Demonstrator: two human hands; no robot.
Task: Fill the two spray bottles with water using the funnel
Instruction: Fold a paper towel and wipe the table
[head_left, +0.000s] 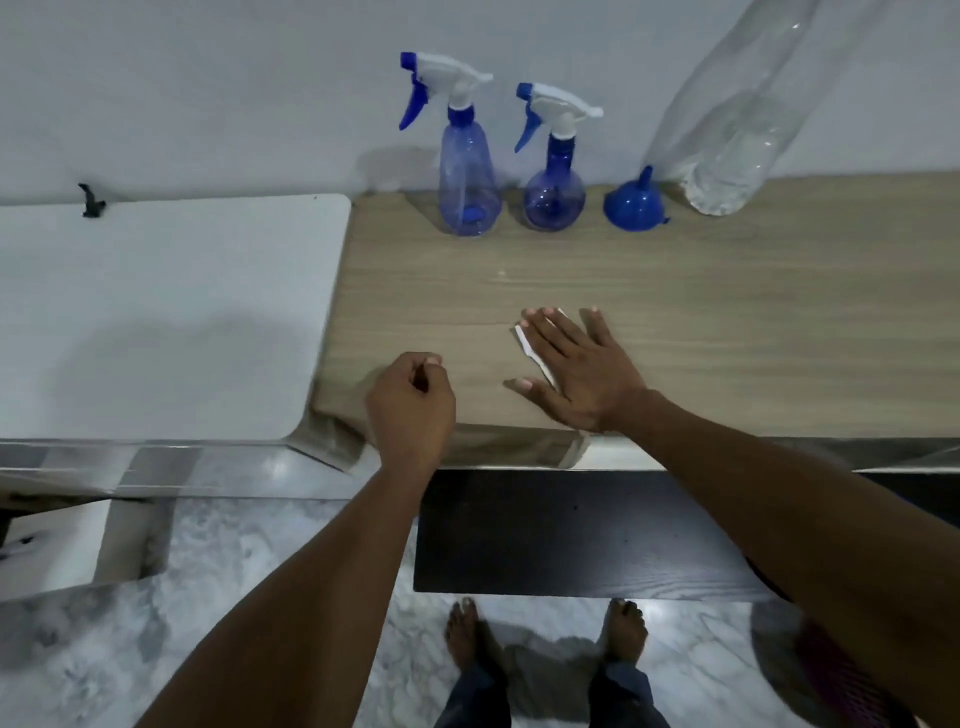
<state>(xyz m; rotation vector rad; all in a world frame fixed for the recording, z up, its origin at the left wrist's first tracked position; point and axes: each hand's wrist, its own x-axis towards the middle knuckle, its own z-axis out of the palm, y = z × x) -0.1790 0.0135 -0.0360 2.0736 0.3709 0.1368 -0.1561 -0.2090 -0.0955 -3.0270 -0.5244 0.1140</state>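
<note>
Two blue spray bottles with white trigger heads stand by the wall: a tall conical spray bottle (467, 176) and, to its right, a round spray bottle (553, 195). A blue funnel (635, 203) rests mouth-down beside them. A large clear water bottle (737, 135), partly filled, stands at the far right. My left hand (413, 402) is curled into a fist at the wooden table's near edge, holding nothing visible. My right hand (576, 369) lies flat with spread fingers on a small white paper (524, 345).
The wooden table (727, 312) runs to the right along the wall. A white surface (156, 312) adjoins it on the left. Below the table edge sits a dark panel (571, 535). My bare feet stand on a marble floor.
</note>
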